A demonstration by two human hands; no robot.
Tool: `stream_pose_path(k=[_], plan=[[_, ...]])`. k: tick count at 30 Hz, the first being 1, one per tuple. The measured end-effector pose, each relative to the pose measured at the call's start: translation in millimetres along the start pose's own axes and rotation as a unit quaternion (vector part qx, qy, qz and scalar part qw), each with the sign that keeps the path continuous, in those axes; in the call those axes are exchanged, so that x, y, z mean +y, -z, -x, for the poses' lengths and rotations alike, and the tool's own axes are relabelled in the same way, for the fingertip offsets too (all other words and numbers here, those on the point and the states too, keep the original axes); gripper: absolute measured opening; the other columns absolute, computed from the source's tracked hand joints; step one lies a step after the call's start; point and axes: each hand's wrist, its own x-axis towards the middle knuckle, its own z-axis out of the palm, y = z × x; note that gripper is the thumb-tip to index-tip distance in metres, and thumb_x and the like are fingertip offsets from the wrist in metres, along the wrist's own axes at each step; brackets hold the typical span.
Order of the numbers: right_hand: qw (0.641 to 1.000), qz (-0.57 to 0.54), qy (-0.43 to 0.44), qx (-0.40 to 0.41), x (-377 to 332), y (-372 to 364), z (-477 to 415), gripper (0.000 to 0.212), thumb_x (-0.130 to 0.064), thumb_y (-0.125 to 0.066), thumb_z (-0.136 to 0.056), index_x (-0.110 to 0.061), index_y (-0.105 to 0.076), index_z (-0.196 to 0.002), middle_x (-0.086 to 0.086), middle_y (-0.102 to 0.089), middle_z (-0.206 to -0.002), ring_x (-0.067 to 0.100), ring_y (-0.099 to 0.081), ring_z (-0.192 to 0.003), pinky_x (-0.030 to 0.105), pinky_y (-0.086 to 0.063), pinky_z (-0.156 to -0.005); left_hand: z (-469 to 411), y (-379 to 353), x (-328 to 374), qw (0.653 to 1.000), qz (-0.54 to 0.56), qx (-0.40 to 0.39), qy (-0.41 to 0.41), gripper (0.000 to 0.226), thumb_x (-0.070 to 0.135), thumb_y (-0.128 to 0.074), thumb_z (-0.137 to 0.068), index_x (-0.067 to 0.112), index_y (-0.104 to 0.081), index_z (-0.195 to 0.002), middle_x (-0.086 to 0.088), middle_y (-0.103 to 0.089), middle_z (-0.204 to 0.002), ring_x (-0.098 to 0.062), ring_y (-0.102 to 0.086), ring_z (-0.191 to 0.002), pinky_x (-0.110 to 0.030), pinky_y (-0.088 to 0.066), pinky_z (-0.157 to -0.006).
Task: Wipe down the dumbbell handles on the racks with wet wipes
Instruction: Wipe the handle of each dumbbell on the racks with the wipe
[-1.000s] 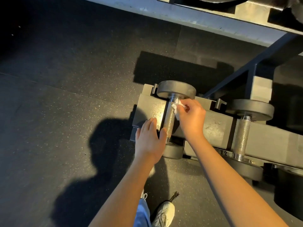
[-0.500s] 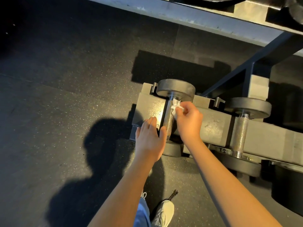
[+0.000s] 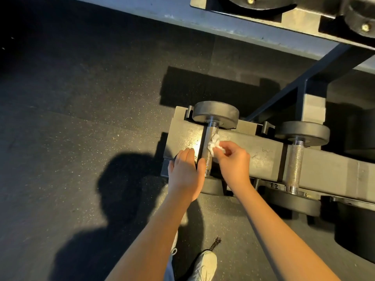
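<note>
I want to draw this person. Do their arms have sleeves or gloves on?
No. The left arm and right arm are bare to the picture's edge, no sleeves. The left hand and right hand wear no gloves, and no watch or rings show.

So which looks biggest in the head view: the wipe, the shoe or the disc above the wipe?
1. disc
2. shoe, cut off at the edge, so unsure
3. wipe, clearly smallest

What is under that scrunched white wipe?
Under the scrunched white wet wipe, pinched by the right hand, is the knurled silver dumbbell handle. The patch directly beneath the wipe is covered, so it cannot be seen.
</note>
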Motion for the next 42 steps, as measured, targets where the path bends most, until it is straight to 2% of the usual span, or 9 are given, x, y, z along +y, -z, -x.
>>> stream_pose_path(k=[4, 10, 13, 17, 20, 25, 31, 38, 42], plan=[[0.997, 0.034, -0.022, -0.058, 6, 10, 9, 0.014, -0.013, -0.072, -0.083, -0.012, -0.072, -0.097, -0.008, -0.064, -0.080, 0.002, -0.056, -0.072, 0.015, -0.045, -0.068, -3, 3, -4, 1.000, -0.003, -0.019, -0.010, 0.044, 0.039, -0.025, -0.101, 0.018, -0.033, -0.139, -0.004, -0.040, -0.142, -0.021, -0.038, -0.132, -0.047, -0.021, -0.115], [0.998, -0.001, -0.006, 0.066, -8, -7, -19, 0.019, -0.009, -0.063, -0.088, -0.014, -0.068, -0.105, -0.009, -0.061, -0.078, 0.006, -0.055, -0.069, 0.026, -0.050, -0.065, -15, 11, -8, 1.000, 0.016, -0.015, -0.013, 0.049, 0.036, -0.029, -0.101, 0.020, -0.021, -0.148, 0.001, -0.019, -0.156, -0.015, -0.012, -0.145, -0.042, -0.004, -0.119], [0.999, -0.004, -0.010, 0.052, 1, -11, -5, 0.010, -0.012, -0.065, -0.087, -0.011, -0.070, -0.095, -0.001, -0.064, -0.082, 0.014, -0.058, -0.073, 0.036, -0.053, -0.072, -11, 7, -7, 0.999, 0.039, 0.006, -0.008, 0.052, 0.037, -0.026, -0.101, 0.022, -0.017, -0.150, 0.002, -0.016, -0.158, -0.014, -0.010, -0.146, -0.041, -0.004, -0.120], [0.999, 0.032, -0.004, -0.015, 4, 0, 13, 0.004, -0.013, -0.072, -0.082, -0.012, -0.069, -0.084, -0.002, -0.060, -0.075, 0.015, -0.055, -0.071, 0.030, -0.048, -0.070, -10, 3, -10, 0.999, 0.043, 0.014, 0.004, 0.052, 0.038, -0.025, -0.101, 0.024, -0.018, -0.150, 0.005, -0.015, -0.159, -0.014, -0.010, -0.146, -0.045, -0.011, -0.120], [0.999, 0.003, -0.027, 0.029, -7, -2, -4, 0.005, -0.015, -0.068, -0.085, -0.018, -0.067, -0.082, -0.005, -0.062, -0.074, 0.012, -0.057, -0.069, 0.033, -0.050, -0.067, -10, 4, -9, 0.999, 0.042, 0.013, -0.004, 0.051, 0.038, -0.025, -0.101, 0.024, -0.019, -0.150, 0.004, -0.016, -0.158, -0.014, -0.010, -0.146, -0.045, -0.010, -0.120], [0.992, -0.035, -0.054, 0.113, -19, -17, -25, 0.006, -0.017, -0.065, -0.087, -0.017, -0.070, -0.091, 0.000, -0.067, -0.079, 0.015, -0.061, -0.070, 0.038, -0.055, -0.069, -11, 3, -11, 0.999, 0.027, 0.019, -0.011, 0.052, 0.038, -0.024, -0.101, 0.022, -0.019, -0.150, 0.003, -0.016, -0.159, -0.013, -0.009, -0.147, -0.042, -0.006, -0.121], [0.999, 0.030, -0.033, 0.025, 0, -4, 11, 0.017, -0.018, -0.070, -0.084, -0.011, -0.072, -0.099, 0.000, -0.070, -0.091, 0.013, -0.062, -0.083, 0.031, -0.052, -0.079, -10, 4, -9, 0.999, 0.014, 0.025, -0.020, 0.050, 0.035, -0.027, -0.101, 0.022, -0.022, -0.149, 0.001, -0.018, -0.158, -0.015, -0.015, -0.146, -0.041, -0.009, -0.120], [0.993, -0.009, -0.044, 0.113, -20, -15, -31, 0.015, -0.015, -0.063, -0.089, -0.014, -0.070, -0.102, -0.004, -0.065, -0.083, 0.009, -0.059, -0.076, 0.029, -0.051, -0.072, -7, 7, -9, 0.999, 0.012, 0.024, -0.028, 0.051, 0.036, -0.027, -0.102, 0.022, -0.020, -0.150, 0.002, -0.017, -0.158, -0.016, -0.014, -0.146, -0.040, -0.009, -0.120], [0.998, 0.010, -0.027, 0.056, -8, -11, -2, 0.018, -0.014, -0.066, -0.087, -0.008, -0.070, -0.104, -0.001, -0.066, -0.093, 0.013, -0.061, -0.085, 0.027, -0.051, -0.078, -7, 6, -10, 0.999, 0.019, 0.023, -0.019, 0.052, 0.036, -0.029, -0.101, 0.023, -0.018, -0.151, 0.003, -0.015, -0.159, -0.015, -0.012, -0.146, -0.039, -0.009, -0.121]])
